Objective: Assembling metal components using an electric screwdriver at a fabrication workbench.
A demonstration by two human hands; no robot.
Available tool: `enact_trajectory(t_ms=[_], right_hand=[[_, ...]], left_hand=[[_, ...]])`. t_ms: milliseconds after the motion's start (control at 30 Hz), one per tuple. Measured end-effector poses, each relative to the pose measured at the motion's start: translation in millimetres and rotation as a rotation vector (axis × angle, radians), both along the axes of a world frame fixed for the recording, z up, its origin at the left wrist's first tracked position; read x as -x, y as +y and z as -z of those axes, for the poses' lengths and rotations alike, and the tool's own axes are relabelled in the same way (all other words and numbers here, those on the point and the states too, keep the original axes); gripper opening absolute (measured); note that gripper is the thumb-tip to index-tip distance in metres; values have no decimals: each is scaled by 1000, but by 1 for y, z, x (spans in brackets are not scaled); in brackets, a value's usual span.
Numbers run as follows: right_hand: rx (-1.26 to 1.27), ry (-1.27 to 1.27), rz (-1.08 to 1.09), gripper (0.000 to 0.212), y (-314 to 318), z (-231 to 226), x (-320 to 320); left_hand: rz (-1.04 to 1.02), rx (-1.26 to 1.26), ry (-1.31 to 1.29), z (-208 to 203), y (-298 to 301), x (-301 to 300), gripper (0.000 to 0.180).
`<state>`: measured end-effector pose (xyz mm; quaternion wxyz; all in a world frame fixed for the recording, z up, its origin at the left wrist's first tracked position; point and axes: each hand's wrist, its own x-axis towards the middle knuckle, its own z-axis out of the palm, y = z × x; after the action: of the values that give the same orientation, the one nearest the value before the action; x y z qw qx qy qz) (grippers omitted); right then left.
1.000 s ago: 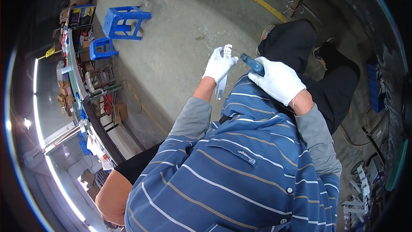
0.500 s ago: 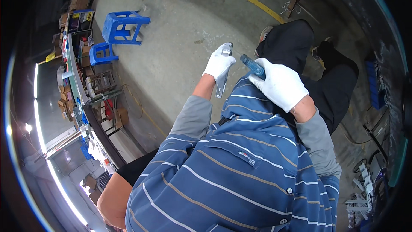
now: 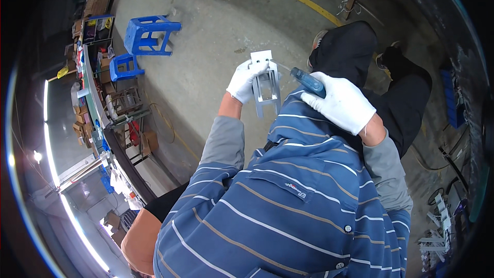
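One metal frame [image 3: 275, 85] is gripped in the left hand [image 3: 244, 81]; the right hand [image 3: 343, 102] grips a screwdriver [image 3: 309, 82] pointed toward it.

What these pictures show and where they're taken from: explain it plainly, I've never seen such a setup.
There is no machine here, only a person's two hands in white gloves. A wide fisheye camera on the person's head looks down, so straight edges bend near the rim. The left hand holds a silvery metal frame; the right hand grips a blue-handled tool. Both hands are raised in front of the striped shirt. Beyond them is grey floor with two blue stools.
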<state>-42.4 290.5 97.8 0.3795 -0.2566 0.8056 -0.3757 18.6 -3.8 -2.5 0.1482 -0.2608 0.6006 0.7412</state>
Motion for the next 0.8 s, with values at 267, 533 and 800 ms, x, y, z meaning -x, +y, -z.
enact_trajectory(t_ms=[267,533,800], right_hand=[[100,-43,36,40,3,5,2],[87,-98,39,43,-6,-1,4],[34,-82,14,46,-15,-3,7]], left_hand=[[-175,-392,-48,11,-15,-12,51],[-327,-321,-127,28,-13,-21,61],[-132,-504,-27,43,-38,-34,55]])
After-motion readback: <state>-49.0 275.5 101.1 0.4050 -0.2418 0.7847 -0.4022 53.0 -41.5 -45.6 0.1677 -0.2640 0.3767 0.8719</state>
